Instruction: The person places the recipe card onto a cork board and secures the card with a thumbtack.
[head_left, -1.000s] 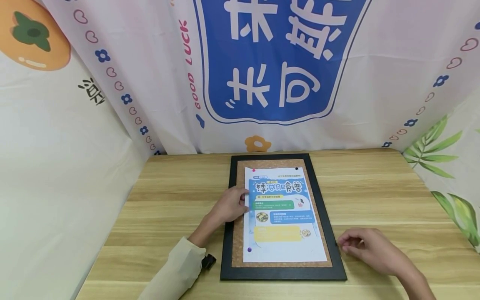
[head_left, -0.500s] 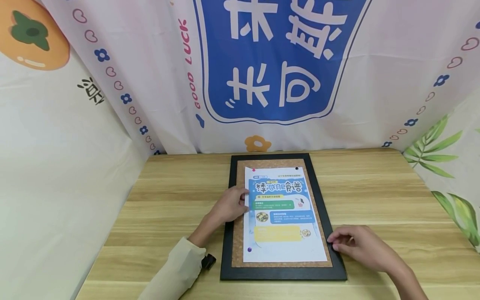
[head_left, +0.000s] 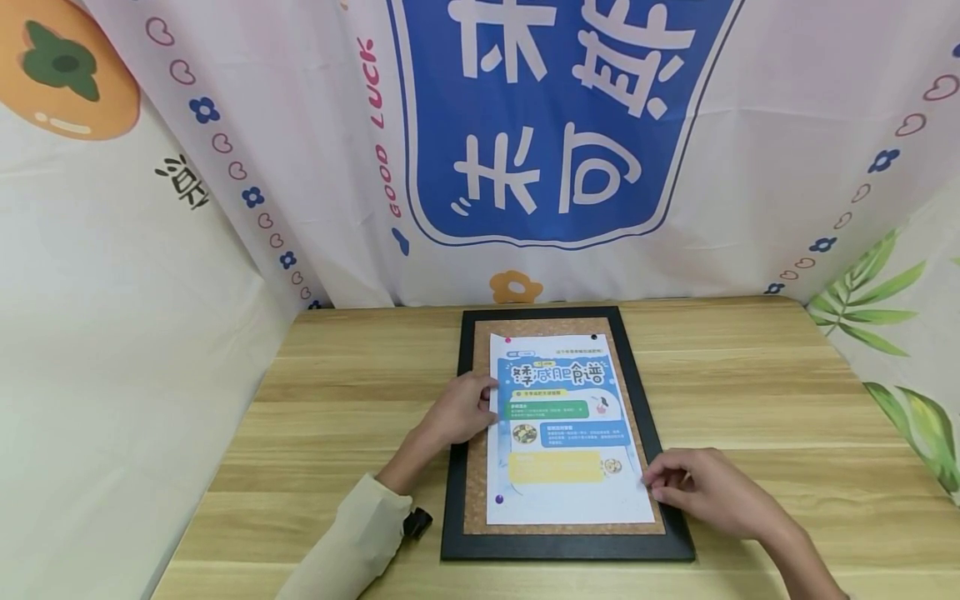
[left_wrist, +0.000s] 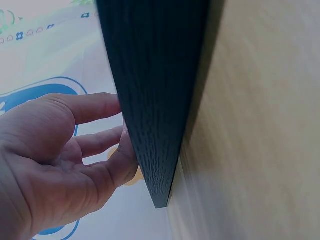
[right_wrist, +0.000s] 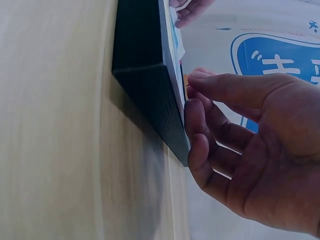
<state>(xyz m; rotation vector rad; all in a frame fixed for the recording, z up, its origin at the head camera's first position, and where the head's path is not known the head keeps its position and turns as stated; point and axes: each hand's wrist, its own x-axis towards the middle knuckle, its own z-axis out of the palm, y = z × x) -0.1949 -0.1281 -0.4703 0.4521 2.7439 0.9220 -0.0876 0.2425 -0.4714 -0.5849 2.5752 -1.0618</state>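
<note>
A printed poster (head_left: 570,502) lies on a cork board (head_left: 476,467) with a black frame (head_left: 566,547). A pink push pin (head_left: 507,340) and a black push pin (head_left: 594,337) sit at its top corners, a purple push pin (head_left: 499,499) at its lower left. My left hand (head_left: 459,410) reaches over the frame's left side, fingertips resting at the poster's left edge. Over the right side of the frame is my right hand (head_left: 708,493), thumb and forefinger pinching a push pin (right_wrist: 187,85). Only its thin dark point shows in the right wrist view; fingers hide the rest.
The board lies on a wooden table (head_left: 772,383). Behind it hangs a white printed curtain (head_left: 315,167) with a blue panel. A black clip-like object (head_left: 417,523) sits by the left sleeve (head_left: 352,533).
My right hand has moved left from beside the board to over its right frame side, near the poster's right edge. The left hand and the board have stayed in place.
</note>
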